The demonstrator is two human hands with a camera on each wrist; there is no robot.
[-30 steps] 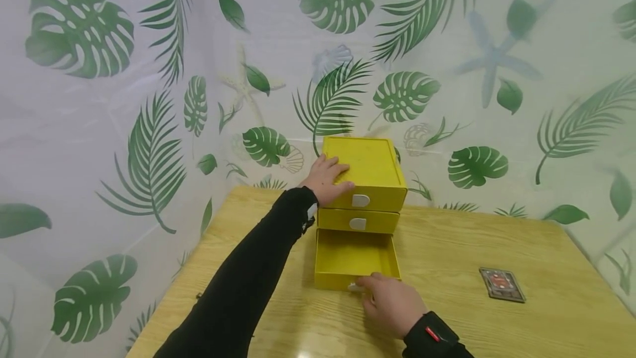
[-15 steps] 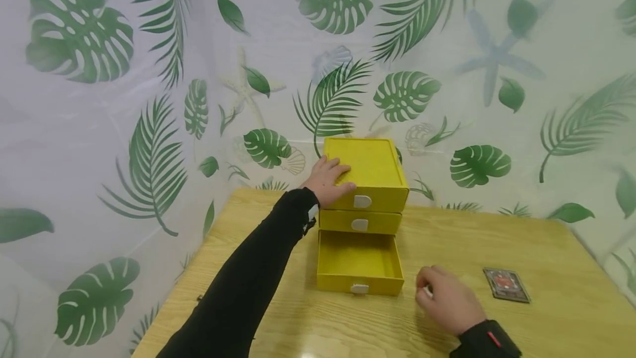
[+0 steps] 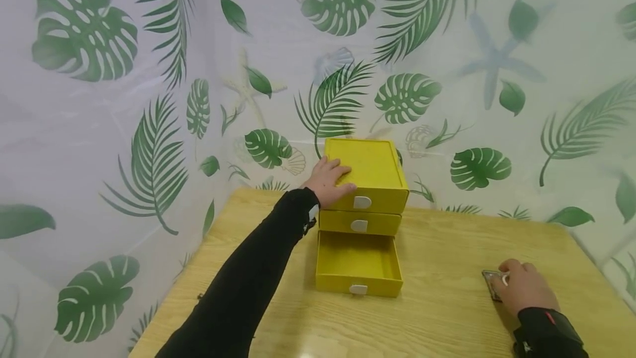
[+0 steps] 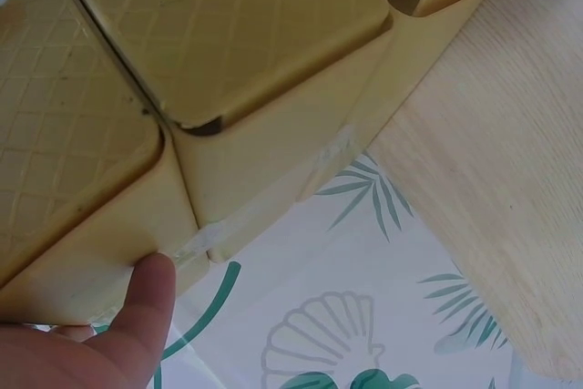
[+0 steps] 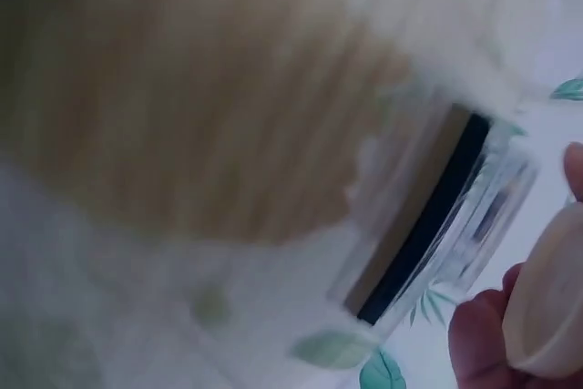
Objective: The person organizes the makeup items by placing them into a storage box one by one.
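Observation:
A yellow three-drawer box (image 3: pixel 365 162) stands on the table, its lowest drawer (image 3: pixel 358 258) pulled out with a bare inside. My left hand (image 3: pixel 328 182) rests on the top's left front corner with its fingers spread; in the left wrist view the thumb (image 4: pixel 150 302) touches the box's side. My right hand (image 3: pixel 528 289) is at the flat clear card case (image 3: pixel 489 280), covering most of it. Between its fingers, the right hand pinches a small round cream-white disc (image 5: pixel 551 302). In the right wrist view the clear case (image 5: pixel 424 216), with a dark edge, lies just beyond the fingers.
The wooden table (image 3: pixel 437 258) reaches back to a wall covering (image 3: pixel 308 98) printed with leaves and shells. White tab handles (image 3: pixel 361 202) sit on the drawer fronts. The left sleeve (image 3: pixel 243 275) crosses the table's left side.
My right hand has left the lowest drawer's handle and moved right to the card case, the white disc showing in its fingers. The left hand and the drawer have stayed in place.

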